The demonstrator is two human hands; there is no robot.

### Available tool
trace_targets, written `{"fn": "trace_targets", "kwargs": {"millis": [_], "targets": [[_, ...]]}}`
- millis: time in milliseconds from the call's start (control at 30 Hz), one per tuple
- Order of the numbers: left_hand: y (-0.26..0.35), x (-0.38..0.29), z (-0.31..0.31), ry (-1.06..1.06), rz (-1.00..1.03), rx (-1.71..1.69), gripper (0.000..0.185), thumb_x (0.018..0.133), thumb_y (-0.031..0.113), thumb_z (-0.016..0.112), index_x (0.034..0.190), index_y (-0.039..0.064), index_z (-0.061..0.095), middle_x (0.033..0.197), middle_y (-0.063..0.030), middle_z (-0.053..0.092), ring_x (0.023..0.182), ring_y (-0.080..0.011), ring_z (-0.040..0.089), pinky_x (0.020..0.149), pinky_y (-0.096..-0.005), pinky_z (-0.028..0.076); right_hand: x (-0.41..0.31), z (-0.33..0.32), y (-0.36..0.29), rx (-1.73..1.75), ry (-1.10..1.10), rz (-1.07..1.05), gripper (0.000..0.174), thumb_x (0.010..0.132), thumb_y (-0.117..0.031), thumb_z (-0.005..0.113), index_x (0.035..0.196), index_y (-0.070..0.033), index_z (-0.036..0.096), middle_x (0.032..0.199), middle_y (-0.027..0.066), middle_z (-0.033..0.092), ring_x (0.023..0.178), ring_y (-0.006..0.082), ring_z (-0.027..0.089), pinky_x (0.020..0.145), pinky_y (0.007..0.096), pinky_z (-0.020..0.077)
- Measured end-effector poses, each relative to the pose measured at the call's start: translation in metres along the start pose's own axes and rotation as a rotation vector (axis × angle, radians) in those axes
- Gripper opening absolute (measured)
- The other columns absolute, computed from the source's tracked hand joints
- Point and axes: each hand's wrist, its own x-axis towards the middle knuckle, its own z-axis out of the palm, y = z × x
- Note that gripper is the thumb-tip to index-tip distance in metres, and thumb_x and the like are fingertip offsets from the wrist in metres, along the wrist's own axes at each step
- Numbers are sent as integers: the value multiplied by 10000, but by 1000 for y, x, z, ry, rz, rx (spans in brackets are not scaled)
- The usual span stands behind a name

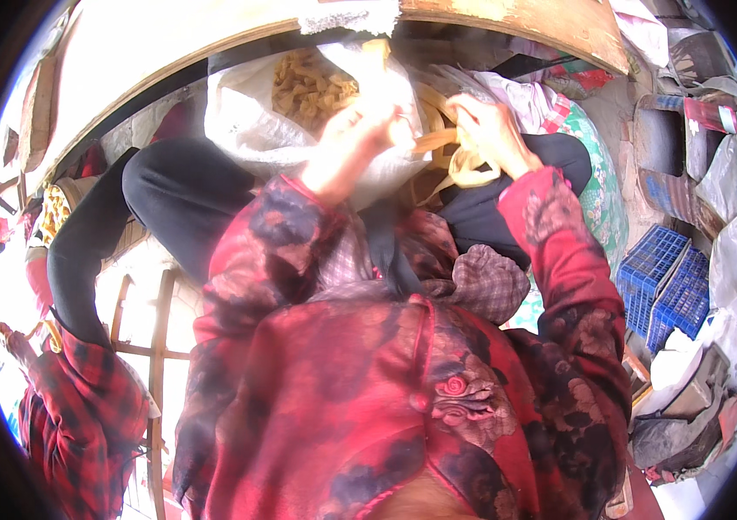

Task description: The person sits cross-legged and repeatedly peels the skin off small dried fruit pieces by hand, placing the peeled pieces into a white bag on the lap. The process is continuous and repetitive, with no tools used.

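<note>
My left hand (368, 127) is curled above a white plastic sack (245, 104), and glare washes out its fingertips. A flat yellow strip (437, 140), perhaps of fabric or rubber, runs from it across to my right hand (491, 130). The right fingers are closed on that strip, and a loose loop (474, 170) of it hangs below them over my right thigh. Inside the open sack lies a heap of short yellow pieces (310, 91). More yellow strips (432, 107) lie between the two hands, partly hidden behind them.
A wooden tabletop (524, 16) curves across the top, with a white towel (349, 23) over its edge. At left sits a person in a plaid sleeve (82, 403). Right are a green floral cloth (596, 169), blue plastic baskets (654, 279) and a worn wooden stool (671, 188).
</note>
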Motion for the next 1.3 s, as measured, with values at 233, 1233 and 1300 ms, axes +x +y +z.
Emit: {"fn": "trace_targets", "kwargs": {"millis": [233, 1233, 1300], "targets": [[-7, -12, 21, -12, 147, 160, 188, 996, 172, 505, 1049, 10, 585, 822, -52, 628, 737, -121, 594, 717, -272, 478, 48, -4, 26, -473, 302, -309, 186, 916, -177, 565, 1037, -71, 659, 876, 131, 677, 757, 236, 657, 671, 331, 507], [-20, -14, 3, -174, -258, -224, 183, 956, 213, 573, 1047, 57, 599, 920, -22, 629, 746, -115, 598, 638, -244, 486, -38, 25, -125, 497, 130, 25, 77, 926, -56, 586, 919, 9, 625, 748, 21, 635, 661, 63, 575, 597, 214, 459], [-11, -19, 17, -84, -307, 70, 130, 948, 155, 572, 1023, 54, 607, 891, -14, 629, 712, -113, 597, 628, -238, 483, -40, 25, -125, 505, 120, 61, 96, 929, -77, 584, 966, -5, 635, 736, 43, 636, 621, 89, 590, 569, 236, 470]]}}
